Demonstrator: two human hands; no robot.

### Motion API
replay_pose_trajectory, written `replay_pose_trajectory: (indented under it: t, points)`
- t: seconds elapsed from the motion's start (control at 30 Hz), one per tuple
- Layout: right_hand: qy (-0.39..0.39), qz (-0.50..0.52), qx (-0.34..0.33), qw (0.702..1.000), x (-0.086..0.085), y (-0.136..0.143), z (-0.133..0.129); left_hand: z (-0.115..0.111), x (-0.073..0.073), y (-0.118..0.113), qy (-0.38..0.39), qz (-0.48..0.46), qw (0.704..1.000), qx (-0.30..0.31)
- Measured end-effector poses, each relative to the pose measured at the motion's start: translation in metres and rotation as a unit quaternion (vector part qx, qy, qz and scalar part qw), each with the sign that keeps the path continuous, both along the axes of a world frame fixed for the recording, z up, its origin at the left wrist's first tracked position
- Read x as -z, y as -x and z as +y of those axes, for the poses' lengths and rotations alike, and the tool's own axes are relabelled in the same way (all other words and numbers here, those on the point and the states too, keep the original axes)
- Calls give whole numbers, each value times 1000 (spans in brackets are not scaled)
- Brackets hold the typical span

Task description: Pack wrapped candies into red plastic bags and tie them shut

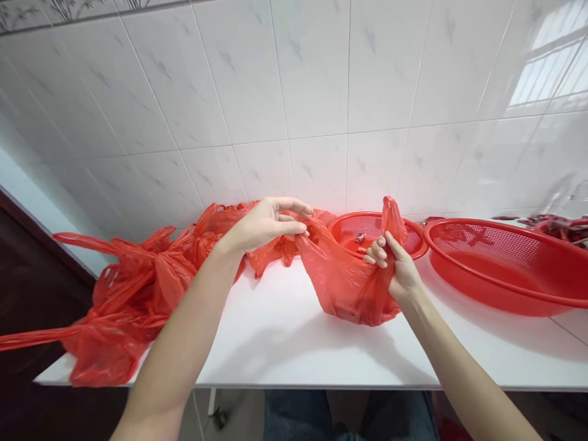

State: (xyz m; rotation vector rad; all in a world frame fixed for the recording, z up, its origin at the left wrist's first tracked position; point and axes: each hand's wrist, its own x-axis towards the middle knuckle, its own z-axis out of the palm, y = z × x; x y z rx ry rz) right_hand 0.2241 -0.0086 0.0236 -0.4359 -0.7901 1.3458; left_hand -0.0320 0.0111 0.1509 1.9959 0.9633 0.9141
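A thin red plastic bag (342, 275) hangs between my two hands over the white table, its lower part bulging. My right hand (390, 260) is closed round the bag's gathered right handle, which sticks up above the fist. At the bag's left upper edge, my left hand (275, 223) has its thumb and fingers bent toward the plastic, fingertips at the left handle. Behind the bag stands a small red mesh basket (413, 236) with a few small wrapped pieces (361, 237) inside.
Several red plastic bags (124, 306) lie heaped along the left of the white table (275, 355). A large red basket (496, 269) stands at the right, with dark red items (555, 226) behind it. A tiled wall (312, 92) rises behind.
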Motion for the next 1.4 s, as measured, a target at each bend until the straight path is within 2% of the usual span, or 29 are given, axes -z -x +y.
replay_pose_trajectory:
  t: [0.1, 0.3, 0.4, 0.5, 0.57, 0.67, 0.77, 0.87, 0.97, 1.03, 1.13, 1.23, 1.33, 1.4]
  points:
    - [9, 10, 6, 1000, 5, 0, 2, 3, 25, 6, -8, -40, 999, 19]
    - [6, 15, 4, 1000, 15, 3, 8, 7, 101, 5, 8, -85, 992, 95]
    - [16, 30, 3, 999, 15, 2, 9, 6, 121, -6, 15, -88, 992, 93]
    - [32, 49, -6, 998, 15, -1, 9, 3, 122, -17, -11, -98, 993, 61]
    - [36, 49, -12, 998, 16, -2, 8, 1, 116, -22, -33, -113, 992, 33]
    - [42, 37, -21, 998, 16, -3, 7, -2, 108, -25, -37, -154, 987, 23]
    - [44, 33, -44, 998, 13, 0, 5, -5, 104, -28, 4, -229, 973, 12]
    - [40, 22, -71, 996, 10, 9, 5, -5, 104, -35, 94, -300, 949, -14]
    - [47, -20, -67, 996, 12, 22, 5, 0, 107, -41, 150, -314, 937, -43]
    - [54, -67, -36, 996, 15, 31, 5, 5, 110, -43, 142, -293, 944, -52]
    - [50, -152, 8, 987, 18, 41, 3, 10, 111, -42, 55, -225, 972, -50]
    - [40, -223, -7, 974, 18, 47, 0, 11, 107, -40, -82, -142, 986, -14]
    - [42, -273, -38, 960, 17, 48, -1, 9, 101, -40, -223, -69, 972, 20]
    - [37, -297, -56, 952, 17, 48, -1, 8, 97, -41, -280, -26, 959, 33]
